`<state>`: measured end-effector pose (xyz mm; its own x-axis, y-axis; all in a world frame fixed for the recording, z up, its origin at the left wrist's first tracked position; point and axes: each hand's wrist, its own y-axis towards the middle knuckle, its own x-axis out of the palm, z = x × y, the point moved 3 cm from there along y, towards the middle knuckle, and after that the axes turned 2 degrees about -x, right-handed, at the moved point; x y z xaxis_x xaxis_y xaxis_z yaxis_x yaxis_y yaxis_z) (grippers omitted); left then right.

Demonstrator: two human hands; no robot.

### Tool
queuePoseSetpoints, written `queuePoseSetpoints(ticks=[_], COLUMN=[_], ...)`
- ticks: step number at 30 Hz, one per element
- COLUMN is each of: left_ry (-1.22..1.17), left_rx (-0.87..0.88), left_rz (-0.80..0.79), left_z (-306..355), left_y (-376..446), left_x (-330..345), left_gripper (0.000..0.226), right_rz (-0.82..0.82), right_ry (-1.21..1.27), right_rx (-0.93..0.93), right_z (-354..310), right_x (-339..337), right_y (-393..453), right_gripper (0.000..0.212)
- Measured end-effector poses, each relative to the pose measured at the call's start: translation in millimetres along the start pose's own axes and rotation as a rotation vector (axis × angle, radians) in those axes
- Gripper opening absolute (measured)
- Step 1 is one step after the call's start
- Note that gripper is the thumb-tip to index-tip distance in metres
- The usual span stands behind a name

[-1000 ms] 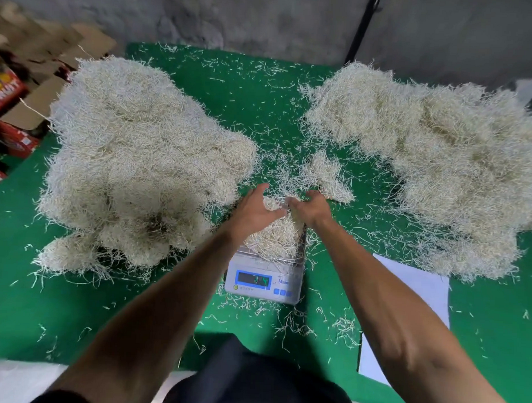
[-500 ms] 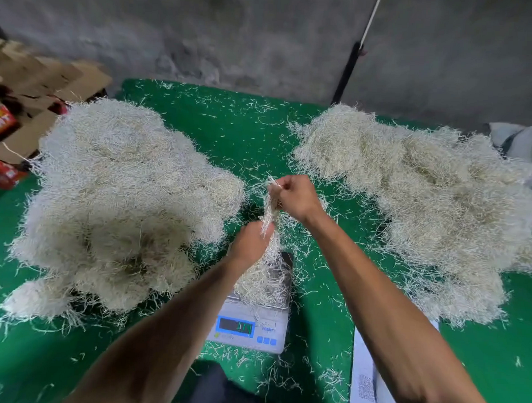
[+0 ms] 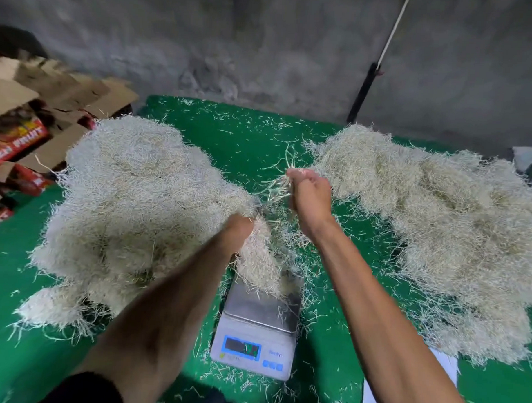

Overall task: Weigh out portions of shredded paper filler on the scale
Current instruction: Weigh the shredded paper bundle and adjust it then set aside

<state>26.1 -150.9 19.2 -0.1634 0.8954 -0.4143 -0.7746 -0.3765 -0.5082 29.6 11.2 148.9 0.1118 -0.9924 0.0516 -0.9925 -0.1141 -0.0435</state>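
A small white digital scale (image 3: 255, 333) with a steel plate stands on the green table (image 3: 249, 134), near its front edge. My left hand (image 3: 239, 229) grips the top of a clump of shredded paper (image 3: 258, 261); the clump hangs down to the far part of the plate. My right hand (image 3: 309, 193) is raised above and behind the scale and pinches a few loose strands (image 3: 275, 189) that stick out to its left. The scale's display is lit but unreadable.
A big heap of shredded paper (image 3: 132, 202) fills the table's left side and another heap (image 3: 438, 231) the right. A white sheet (image 3: 447, 366) lies at the front right. Cardboard boxes (image 3: 35, 118) are stacked off the left edge. A pole (image 3: 363, 93) leans on the grey wall.
Both hands have risen from the clump on the scale. The left pulls the clump up and leftward, baring the plate's near part. The right has lifted away with some strands.
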Motion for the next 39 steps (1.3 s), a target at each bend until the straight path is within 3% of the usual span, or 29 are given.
queuePoseSetpoints(ticks=[3,6,9,11,15,17,21,23,26,28,31,33,35,37,39], left_ry=[-0.021,-0.072,-0.143,-0.087,0.042,0.077,0.129,0.222,0.441,0.508,0.319,0.252,0.327,0.434,0.483], left_rx=[-0.124,-0.168,-0.1,0.024,0.115,0.112,0.115,0.121,0.234,0.364,0.467,0.508,0.485,0.406,0.317], left_rz=[0.016,0.027,-0.024,-0.041,-0.11,-0.202,-0.392,-0.404,-0.314,-0.25,-0.133,-0.126,-0.165,-0.219,-0.208], left_z=[-27.9,-52.6,-51.2,-41.8,-37.1,-41.5,-48.1,-56.6,-77.8,-89.7,-96.8,-97.3,-95.3,-89.8,-85.8], left_y=[1.2,1.1,-0.5,-2.1,-7.9,-9.3,-11.4,-16.2,-28.0,-36.9,-52.2,-56.1,-58.7,-60.4,-60.0], left_x=[-4.6,-0.4,8.7,13.3,13.7,9.1,-7.7,-8.2,8.9,23.1,35.0,37.2,36.4,36.5,38.8], left_gripper=[0.034,0.047,0.078,0.087,0.1,0.114,0.141,0.135,0.105,0.096,0.1,0.093,0.071,0.083,0.099], right_rz=[0.122,0.125,-0.1,-0.173,-0.028,0.063,0.015,0.003,-0.057,-0.149,-0.299,-0.26,-0.141,-0.082,-0.15], right_ry=[-0.027,-0.286,-0.544,-0.665,-0.73,-0.707,-0.925,-0.991,-0.92,-0.935,-0.912,-0.758,-0.499,-0.307,-0.335], right_rx=[-0.091,-0.193,-0.091,-0.026,0.055,0.013,0.039,0.119,0.085,0.064,0.142,0.194,0.255,0.28,0.246], right_z=[-25.8,-34.5,2.6,34.9,53.8,53.1,92.8,126.5,164.8,183.5,201.3,203.6,200.9,197.7,192.7], right_x=[-29.2,-49.9,-49.4,-50.9,-65.9,-75.7,-90.2,-92.8,-76.0,-59.6,-40.3,-37.0,-40.2,-45.0,-42.0], right_y=[10.3,23.8,23.1,22.6,40.7,44.6,28.7,9.3,-31.5,-56.5,-80.4,-86.0,-87.4,-88.5,-89.9], right_gripper=[0.027,0.019,0.022,0.028,0.025,0.036,0.054,0.051,0.03,0.033,0.035,0.03,0.03,0.043,0.058])
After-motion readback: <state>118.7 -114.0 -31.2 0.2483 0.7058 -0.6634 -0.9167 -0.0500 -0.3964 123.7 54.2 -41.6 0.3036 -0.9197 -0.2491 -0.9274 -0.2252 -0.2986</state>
